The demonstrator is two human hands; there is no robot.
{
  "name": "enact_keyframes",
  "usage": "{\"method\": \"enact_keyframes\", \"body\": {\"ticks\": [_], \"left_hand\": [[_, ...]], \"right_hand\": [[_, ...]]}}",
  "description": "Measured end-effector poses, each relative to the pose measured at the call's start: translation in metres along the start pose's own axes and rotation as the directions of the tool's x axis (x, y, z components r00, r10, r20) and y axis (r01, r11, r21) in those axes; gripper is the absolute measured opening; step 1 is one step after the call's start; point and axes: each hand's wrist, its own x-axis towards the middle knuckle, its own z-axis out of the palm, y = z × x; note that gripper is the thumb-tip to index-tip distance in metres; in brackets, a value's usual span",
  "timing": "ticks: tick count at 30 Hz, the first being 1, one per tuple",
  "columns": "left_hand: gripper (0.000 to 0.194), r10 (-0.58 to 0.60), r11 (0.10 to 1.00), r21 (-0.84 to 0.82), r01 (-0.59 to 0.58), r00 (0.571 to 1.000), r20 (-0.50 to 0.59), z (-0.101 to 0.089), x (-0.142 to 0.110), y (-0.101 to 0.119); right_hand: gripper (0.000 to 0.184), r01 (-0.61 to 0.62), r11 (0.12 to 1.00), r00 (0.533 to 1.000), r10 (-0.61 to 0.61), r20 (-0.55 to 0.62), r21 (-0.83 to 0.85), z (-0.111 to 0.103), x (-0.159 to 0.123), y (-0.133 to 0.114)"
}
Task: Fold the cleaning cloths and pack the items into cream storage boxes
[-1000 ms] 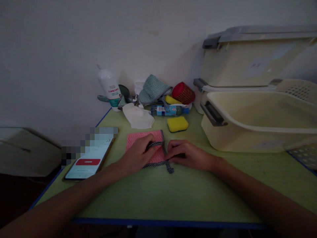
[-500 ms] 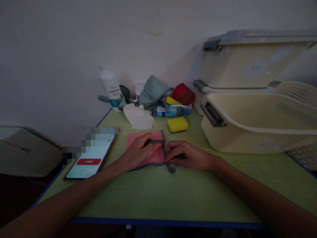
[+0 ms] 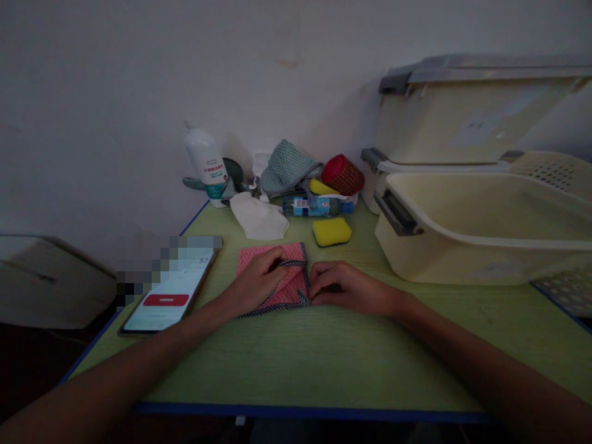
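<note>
A pink textured cleaning cloth [image 3: 252, 254] with black-and-white checked edging lies folded on the green table, between my two hands. My left hand [image 3: 261, 280] rests over its left part, thumb and fingertips closed on a strip of the checked edging. At the cloth's right side, my right hand [image 3: 346, 288] has its fingers curled and pinched together at the lower right corner, where a short end of edging is turned in over the pink fabric. Just beyond the cloth sits a yellow sponge [image 3: 332, 232], touched by neither hand.
Left of my forearm lies a phone [image 3: 166, 300] with a lit screen. Toward the wall are a white bottle [image 3: 206, 160], white cloth [image 3: 261, 216], plastic bottle [image 3: 308, 206], grey-green cloth [image 3: 289, 166] and red mesh roll [image 3: 343, 174]. Cream bins [image 3: 444, 262] stand at right.
The checked edging end that stuck out past the cloth's lower right corner is now turned inward onto the cloth by my right hand. My left hand has stayed in place.
</note>
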Motion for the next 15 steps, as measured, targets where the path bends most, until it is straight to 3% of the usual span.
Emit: {"method": "enact_keyframes", "body": {"ticks": [8,15], "left_hand": [[0.011,-0.007,1.0,0.008,0.007,1.0,0.008,0.0,0.0,0.001],[0.01,0.012,1.0,0.019,-0.013,1.0,0.022,0.002,-0.001,0.0]], "right_hand": [[0.012,-0.047,0.994,0.999,0.045,-0.022,-0.101,0.004,0.004,-0.009],[0.016,-0.232,0.916,0.973,0.215,-0.088,-0.327,0.015,0.009,-0.021]]}}
